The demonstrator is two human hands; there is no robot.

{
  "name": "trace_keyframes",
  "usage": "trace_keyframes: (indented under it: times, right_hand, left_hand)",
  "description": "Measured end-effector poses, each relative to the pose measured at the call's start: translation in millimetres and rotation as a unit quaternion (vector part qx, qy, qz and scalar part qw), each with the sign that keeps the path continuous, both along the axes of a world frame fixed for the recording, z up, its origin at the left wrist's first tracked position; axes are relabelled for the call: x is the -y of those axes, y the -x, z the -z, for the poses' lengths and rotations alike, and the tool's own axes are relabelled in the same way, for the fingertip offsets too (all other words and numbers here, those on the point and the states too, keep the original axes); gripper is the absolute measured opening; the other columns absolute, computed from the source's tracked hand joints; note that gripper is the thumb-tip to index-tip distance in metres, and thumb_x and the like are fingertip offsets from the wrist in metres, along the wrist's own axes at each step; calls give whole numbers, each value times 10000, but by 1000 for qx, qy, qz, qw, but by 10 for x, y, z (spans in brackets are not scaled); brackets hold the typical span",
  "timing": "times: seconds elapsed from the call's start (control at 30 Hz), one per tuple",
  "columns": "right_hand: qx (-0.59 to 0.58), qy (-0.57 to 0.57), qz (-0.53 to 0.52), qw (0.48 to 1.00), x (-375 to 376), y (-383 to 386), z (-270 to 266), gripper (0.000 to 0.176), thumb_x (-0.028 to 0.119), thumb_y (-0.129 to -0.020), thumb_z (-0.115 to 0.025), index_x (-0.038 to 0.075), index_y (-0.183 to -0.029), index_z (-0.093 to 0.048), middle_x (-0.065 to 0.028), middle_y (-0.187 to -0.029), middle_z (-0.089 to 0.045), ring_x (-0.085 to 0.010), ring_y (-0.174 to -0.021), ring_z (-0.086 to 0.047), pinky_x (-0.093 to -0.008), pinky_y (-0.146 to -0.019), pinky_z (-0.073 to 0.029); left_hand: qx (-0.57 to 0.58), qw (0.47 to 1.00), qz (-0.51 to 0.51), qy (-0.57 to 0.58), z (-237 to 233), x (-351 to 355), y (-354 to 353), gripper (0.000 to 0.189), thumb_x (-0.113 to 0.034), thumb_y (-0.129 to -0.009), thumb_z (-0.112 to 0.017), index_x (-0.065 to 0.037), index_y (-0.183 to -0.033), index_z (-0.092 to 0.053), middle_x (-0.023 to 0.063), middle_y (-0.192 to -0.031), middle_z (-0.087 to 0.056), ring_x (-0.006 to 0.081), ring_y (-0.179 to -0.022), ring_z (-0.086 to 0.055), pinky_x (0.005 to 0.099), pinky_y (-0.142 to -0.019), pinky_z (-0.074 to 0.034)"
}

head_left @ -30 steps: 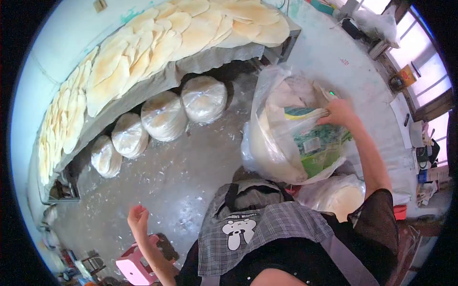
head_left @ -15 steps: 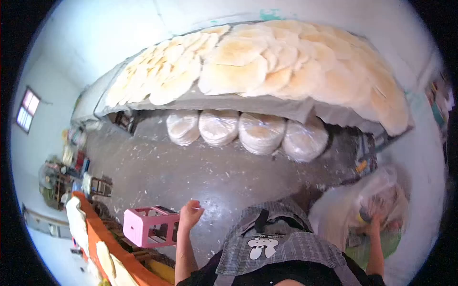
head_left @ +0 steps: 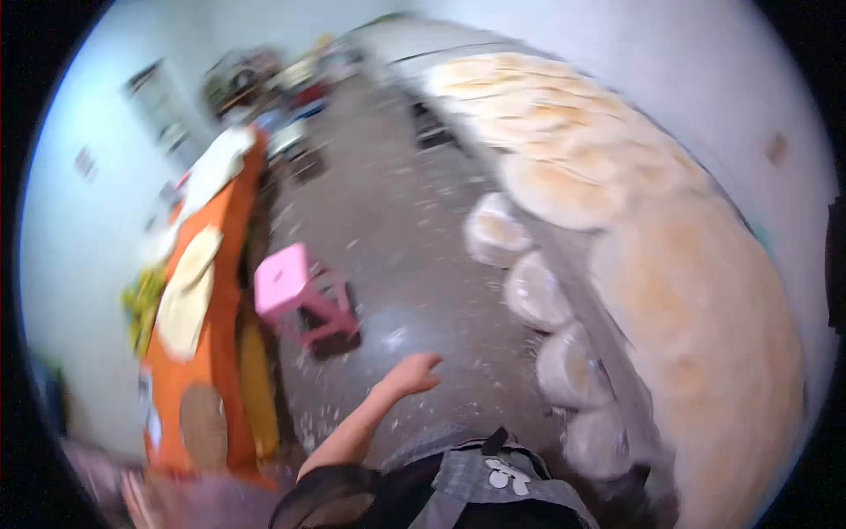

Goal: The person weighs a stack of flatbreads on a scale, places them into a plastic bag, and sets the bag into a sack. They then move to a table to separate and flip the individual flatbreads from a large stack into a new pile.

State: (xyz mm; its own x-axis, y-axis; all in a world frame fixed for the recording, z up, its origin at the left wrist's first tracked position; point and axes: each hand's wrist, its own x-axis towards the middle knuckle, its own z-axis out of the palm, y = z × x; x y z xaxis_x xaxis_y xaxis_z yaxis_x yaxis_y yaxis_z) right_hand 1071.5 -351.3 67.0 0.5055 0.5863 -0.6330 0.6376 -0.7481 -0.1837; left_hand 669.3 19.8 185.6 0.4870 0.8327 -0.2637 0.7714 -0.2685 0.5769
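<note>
My left hand (head_left: 414,375) hangs over the grey floor at the lower middle, blurred by motion. Its fingers are loosely bent and somewhat apart, and I see nothing in them. Nearest to it, beyond the fingers and to the left, is a pink plastic stool (head_left: 284,280), which the hand does not touch. My right hand is out of view. Below, the grey checked apron (head_left: 476,480) with a white cartoon figure covers the front of my body.
Large flat round breads (head_left: 564,189) cover a long table on the right. Several plastic-wrapped round stacks (head_left: 538,286) stand on the floor (head_left: 388,220) along it. To the left, an orange-covered table (head_left: 225,256) holds pale flat sheets (head_left: 189,295). Assorted items sit at the far end.
My view has swung left, toward the room's far end. My right hand, earlier at a clear plastic bag on the right, has left view with the bag. The left hand stays raised near the stool.
</note>
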Motion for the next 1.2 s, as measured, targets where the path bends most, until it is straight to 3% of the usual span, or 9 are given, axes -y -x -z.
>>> trace_keyframes:
  times: [0.1, 0.3, 0.5, 0.83, 0.93, 1.0, 1.07, 1.13, 1.2]
  right_hand:
    - [-27, -32, -125, 991, -1306, -261, 8, 741, 409, -584, -648, 13, -1146, -372, -221, -1157, -301, -333, -1101, -298, -406, -924, -279]
    - [-66, -23, -276, 959, -3056, 36, 228, 627, 369, -597, -652, 11, -1067, -444, -215, -1054, -388, -327, -1021, -381, -394, -885, -328]
    - [-64, 2, -369, 927, -4656, 935, 303, 516, 328, -610, -657, 9, -989, -516, -208, -951, -474, -321, -941, -464, -381, -846, -377]
    - [-68, -6, -547, 835, -7047, 2503, 389, 343, 261, -631, -664, 5, -858, -635, -197, -779, -619, -311, -807, -603, -359, -782, -458]
    - [-79, -53, -622, 777, -8060, 2781, 666, 339, 269, -637, -654, 1, -843, -627, -201, -726, -606, -303, -718, -615, -367, -649, -479]
    - [-54, 82, -586, 805, -8664, 3371, 313, 329, 273, -644, -640, -5, -819, -629, -213, -749, -605, -326, -736, -608, -391, -659, -471]
    - [-24, 31, -715, 698, -9210, 3782, 468, 323, 272, -647, -624, -14, -796, -631, -225, -764, -602, -338, -747, -603, -399, -666, -469]
    - [-18, 22, -697, 716, -9552, 4544, 376, 295, 255, -643, -607, -5, -782, -632, -238, -782, -591, -360, -766, -588, -426, -670, -460]
    - [-42, -53, -752, 656, -9859, 5183, 386, 304, 285, -673, -601, -6, -758, -611, -223, -787, -588, -374, -781, -568, -426, -682, -449]
  left_hand:
    - [88, 990, -99, 39, -71, -107, -52, 375, -175, -673, -577, 9, -996, -529, 197, -962, -582, 329, -908, -556, 392, -784, -444]
    - [-25, 970, -231, 67, 206, 171, 1037, 381, -225, -671, -599, -6, -974, -532, 198, -911, -586, 341, -872, -560, 402, -763, -445]
    - [-29, 932, -331, 143, 129, -270, 2124, 378, -226, -677, -601, -7, -975, -527, 185, -863, -586, 344, -835, -562, 405, -737, -446]
    - [-23, 851, -524, 33, -47, -1033, 3295, 382, -189, -725, -599, 24, -1028, -501, 188, -947, -579, 308, -859, -576, 369, -740, -455]
    - [16, 800, -597, 59, 39, -1064, 3378, 384, -187, -726, -601, 30, -1026, -497, 188, -955, -578, 293, -869, -575, 361, -735, -458]
    - [20, 764, -640, 79, 4, -1124, 3380, 390, -193, -729, -604, 27, -1032, -496, 181, -947, -582, 272, -850, -580, 345, -728, -459]
    - [40, 728, -679, 85, -100, -1137, 3488, 392, -199, -735, -605, 23, -1039, -496, 170, -938, -586, 252, -821, -584, 332, -717, -461]
    - [94, 688, -715, 82, -209, -1171, 3557, 390, -204, -742, -603, 16, -1046, -497, 157, -929, -591, 234, -783, -587, 322, -702, -463]
    - [105, 630, -765, 83, -86, -1022, 3656, 377, -177, -739, -618, 8, -1046, -500, 114, -888, -593, 161, -727, -568, 280, -655, -459]
